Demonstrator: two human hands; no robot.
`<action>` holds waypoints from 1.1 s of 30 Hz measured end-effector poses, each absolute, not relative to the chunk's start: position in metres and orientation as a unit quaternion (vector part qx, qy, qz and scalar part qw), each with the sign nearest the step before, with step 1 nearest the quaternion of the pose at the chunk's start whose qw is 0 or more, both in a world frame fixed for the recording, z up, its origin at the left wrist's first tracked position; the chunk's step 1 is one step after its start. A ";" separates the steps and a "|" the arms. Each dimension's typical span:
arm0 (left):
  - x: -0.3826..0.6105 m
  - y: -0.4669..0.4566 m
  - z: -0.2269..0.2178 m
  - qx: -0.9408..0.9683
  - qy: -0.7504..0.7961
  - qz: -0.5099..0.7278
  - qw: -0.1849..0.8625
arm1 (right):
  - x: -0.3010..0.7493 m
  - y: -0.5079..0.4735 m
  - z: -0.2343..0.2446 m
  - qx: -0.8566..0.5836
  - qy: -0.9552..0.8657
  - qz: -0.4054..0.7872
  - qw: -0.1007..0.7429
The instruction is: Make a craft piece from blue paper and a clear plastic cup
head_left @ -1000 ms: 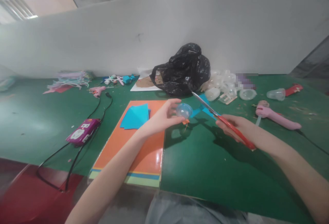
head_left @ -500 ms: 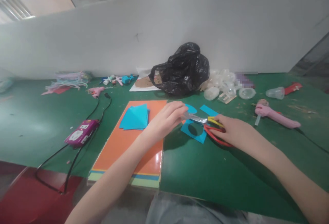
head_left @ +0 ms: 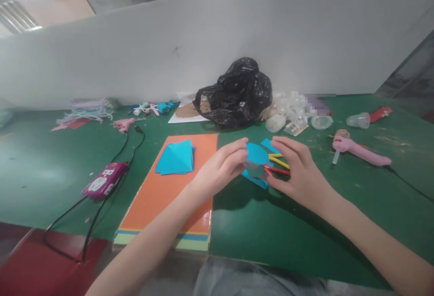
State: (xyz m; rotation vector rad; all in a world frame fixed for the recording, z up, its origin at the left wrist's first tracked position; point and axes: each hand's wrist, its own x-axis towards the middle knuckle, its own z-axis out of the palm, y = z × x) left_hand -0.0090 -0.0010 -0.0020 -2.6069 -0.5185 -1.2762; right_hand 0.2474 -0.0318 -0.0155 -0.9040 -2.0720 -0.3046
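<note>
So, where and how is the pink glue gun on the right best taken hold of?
Probably by the long handle, from the person's side. The pink glue gun lies with this slim part stretching rightward, away from the pale stick at its other end.

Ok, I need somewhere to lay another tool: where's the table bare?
The green tabletop lies bare between the orange paper stack and the right forearm, and mostly bare between that forearm and the pink glue gun. Crowded: beside the right hand, with scissors and blue paper offcuts, and along the white partition, with the black plastic bag and clear plastic containers.
</note>
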 end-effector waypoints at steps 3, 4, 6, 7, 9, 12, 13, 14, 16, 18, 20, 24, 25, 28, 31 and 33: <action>-0.008 -0.006 -0.003 -0.889 -0.176 -0.411 0.103 | 0.241 -0.037 -0.014 -0.302 -0.833 -0.163 0.435; -0.007 -0.007 -0.003 -0.890 -0.180 -0.405 0.104 | 0.240 -0.038 -0.014 -0.289 -0.833 -0.175 0.438; -0.005 -0.010 -0.003 -0.891 -0.186 -0.401 0.103 | 0.238 -0.038 -0.015 -0.272 -0.834 -0.192 0.441; -0.004 -0.010 -0.002 -0.891 -0.186 -0.400 0.101 | 0.238 -0.038 -0.015 -0.268 -0.834 -0.195 0.441; -0.001 -0.011 -0.001 -0.893 -0.187 -0.399 0.096 | 0.237 -0.038 -0.015 -0.267 -0.834 -0.196 0.442; 0.002 -0.012 0.000 -0.899 -0.188 -0.387 0.085 | 0.236 -0.039 -0.015 -0.275 -0.835 -0.192 0.437; 0.003 -0.012 0.001 -0.900 -0.187 -0.385 0.079 | 0.236 -0.039 -0.016 -0.278 -0.836 -0.191 0.432; 0.003 -0.012 0.001 -0.902 -0.187 -0.382 0.073 | 0.236 -0.039 -0.016 -0.279 -0.838 -0.191 0.427; 0.003 -0.012 0.001 -0.905 -0.187 -0.376 0.062 | 0.236 -0.039 -0.017 -0.279 -0.843 -0.192 0.418; 0.003 -0.013 0.002 -0.909 -0.184 -0.369 0.056 | 0.236 -0.039 -0.018 -0.276 -0.847 -0.191 0.412; 0.003 -0.013 0.002 -0.915 -0.185 -0.357 0.045 | 0.236 -0.038 -0.018 -0.274 -0.850 -0.185 0.409; 0.003 -0.013 -0.001 -0.921 -0.201 -0.334 -0.001 | 0.236 -0.038 -0.019 -0.279 -0.855 -0.157 0.408; 0.003 -0.013 -0.002 -0.921 -0.204 -0.333 -0.011 | 0.236 -0.039 -0.020 -0.282 -0.856 -0.148 0.408; 0.002 -0.012 -0.004 -0.919 -0.203 -0.337 -0.030 | 0.236 -0.039 -0.020 -0.294 -0.856 -0.118 0.408; 0.001 -0.011 -0.005 -0.920 -0.203 -0.333 -0.040 | 0.236 -0.041 -0.020 -0.305 -0.853 -0.091 0.412; 0.001 -0.011 -0.005 -0.920 -0.206 -0.330 -0.046 | 0.236 -0.041 -0.020 -0.308 -0.854 -0.081 0.413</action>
